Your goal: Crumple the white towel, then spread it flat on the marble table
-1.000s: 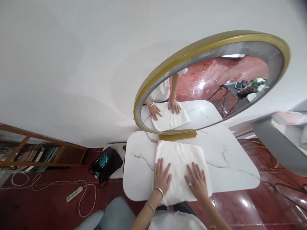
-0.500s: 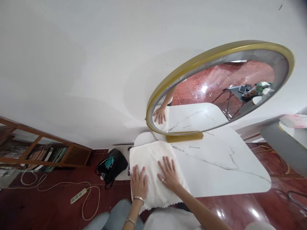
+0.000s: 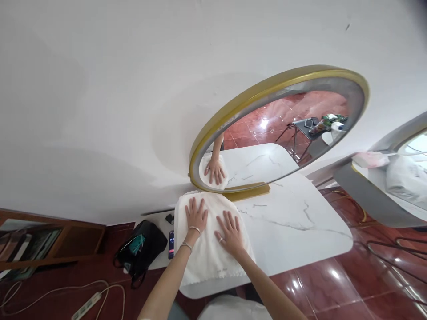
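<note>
A white towel [image 3: 210, 253] with a scalloped edge lies spread over the left end of a white marbled table [image 3: 293, 235]. My left hand [image 3: 196, 215] rests flat on its upper part, fingers spread. To the right, my right hand [image 3: 231, 235], with a ring on one finger, also presses flat on the cloth, fingers apart. Neither hand grips anything. The towel's far edge reaches the gold base [image 3: 250, 192] of an oval mirror [image 3: 260, 129], which reflects a hand on the towel.
Left of the table, a black bag [image 3: 142, 249] and a phone [image 3: 171, 244] lie on a lower pale surface. A power strip [image 3: 86, 306] with a cable is on the red floor by a wooden cabinet [image 3: 80, 240]. At right stands another table [image 3: 370, 191] with plastic-wrapped items.
My left hand has slid forward over the towel, away from me. The towel now lies farther up the table, baring the near edge. The view has turned right.
</note>
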`<state>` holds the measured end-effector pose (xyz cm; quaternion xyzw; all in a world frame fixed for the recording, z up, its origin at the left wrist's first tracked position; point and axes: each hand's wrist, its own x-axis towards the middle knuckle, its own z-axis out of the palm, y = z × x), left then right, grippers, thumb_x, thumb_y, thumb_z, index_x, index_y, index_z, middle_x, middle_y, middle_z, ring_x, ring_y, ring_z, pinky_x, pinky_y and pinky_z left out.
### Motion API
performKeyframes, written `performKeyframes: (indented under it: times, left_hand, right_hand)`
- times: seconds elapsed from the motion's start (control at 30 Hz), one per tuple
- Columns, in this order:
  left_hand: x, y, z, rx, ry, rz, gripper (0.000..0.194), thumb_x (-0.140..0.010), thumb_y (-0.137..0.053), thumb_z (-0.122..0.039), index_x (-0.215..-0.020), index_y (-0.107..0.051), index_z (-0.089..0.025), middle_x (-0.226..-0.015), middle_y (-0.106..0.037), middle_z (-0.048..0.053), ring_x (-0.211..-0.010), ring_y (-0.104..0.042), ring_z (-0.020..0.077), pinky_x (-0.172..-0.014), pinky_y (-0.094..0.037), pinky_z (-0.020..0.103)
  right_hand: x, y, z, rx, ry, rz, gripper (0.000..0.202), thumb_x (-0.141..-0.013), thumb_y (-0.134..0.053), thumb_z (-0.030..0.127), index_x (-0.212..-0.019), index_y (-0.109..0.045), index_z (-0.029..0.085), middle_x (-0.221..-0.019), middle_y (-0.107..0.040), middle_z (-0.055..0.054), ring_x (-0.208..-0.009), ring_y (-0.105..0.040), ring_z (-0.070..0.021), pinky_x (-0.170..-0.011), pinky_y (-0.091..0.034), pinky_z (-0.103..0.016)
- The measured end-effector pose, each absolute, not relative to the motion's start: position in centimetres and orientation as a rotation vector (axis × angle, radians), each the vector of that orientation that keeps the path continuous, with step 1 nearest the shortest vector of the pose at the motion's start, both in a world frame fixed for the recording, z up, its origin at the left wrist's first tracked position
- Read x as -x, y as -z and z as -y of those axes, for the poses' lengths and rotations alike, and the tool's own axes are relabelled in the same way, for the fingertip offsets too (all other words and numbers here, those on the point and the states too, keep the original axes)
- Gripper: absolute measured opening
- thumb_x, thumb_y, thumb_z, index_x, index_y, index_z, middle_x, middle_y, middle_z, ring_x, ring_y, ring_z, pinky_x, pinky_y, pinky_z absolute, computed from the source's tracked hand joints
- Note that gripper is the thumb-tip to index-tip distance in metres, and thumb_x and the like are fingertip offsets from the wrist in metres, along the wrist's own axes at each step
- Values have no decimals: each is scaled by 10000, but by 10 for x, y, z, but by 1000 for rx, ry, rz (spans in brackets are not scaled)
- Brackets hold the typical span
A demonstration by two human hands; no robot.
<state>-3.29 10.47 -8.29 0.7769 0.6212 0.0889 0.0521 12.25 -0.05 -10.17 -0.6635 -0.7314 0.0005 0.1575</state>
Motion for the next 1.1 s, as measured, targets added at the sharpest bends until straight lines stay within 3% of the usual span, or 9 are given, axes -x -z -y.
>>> performKeyframes:
  times: [0.3,0.47,0.63,0.83,1.1]
  left_hand:
    - [-38,88,-60,-2375,-351,-1661,568,-879,-487,-350,-1426,-356,-271,-1553,-194,90,-1438,-116,293,-1140,-138,551]
    - [-47,101,29,-2442,-414,-1554,618,-870,-494,-410,-1443,-265,-384,-1578,-81,-2,-1438,-102,308,-1121,-213,548]
    - [-60,108,95,-2662,-412,-1499,634,-877,-496,-384,-1456,-238,-363,-1575,-94,40,-1423,-178,303,-1112,-232,483]
    - [-121,99,84,-2656,-354,-1418,641,-890,-473,-468,-1462,-205,-362,-1573,-41,52,-1425,-158,323,-1117,-195,497]
    - [-245,94,75,-2517,-328,-1168,622,-909,-416,-508,-1466,-171,-377,-1552,143,20,-1438,-36,334,-1146,-140,538]
  right_hand:
    - [-202,100,46,1932,84,2102,602,-937,-404,448,-1481,-200,291,-1541,-220,-59,-1417,-199,-263,-1126,-178,-486]
    - [-255,103,71,1958,123,2081,608,-932,-418,448,-1480,-203,297,-1540,-222,-57,-1404,-238,-271,-1121,-206,-482]
    - [-303,108,88,1940,154,2112,625,-924,-423,479,-1481,-202,302,-1542,-218,-54,-1405,-237,-264,-1122,-216,-469]
    - [-360,114,95,1965,198,2003,624,-934,-373,477,-1491,-143,315,-1548,-206,-47,-1400,-250,-266,-1113,-232,-488]
    - [-485,126,114,2074,273,1905,603,-942,-258,526,-1493,-108,331,-1558,-180,-30,-1408,-227,-259,-1103,-240,-497]
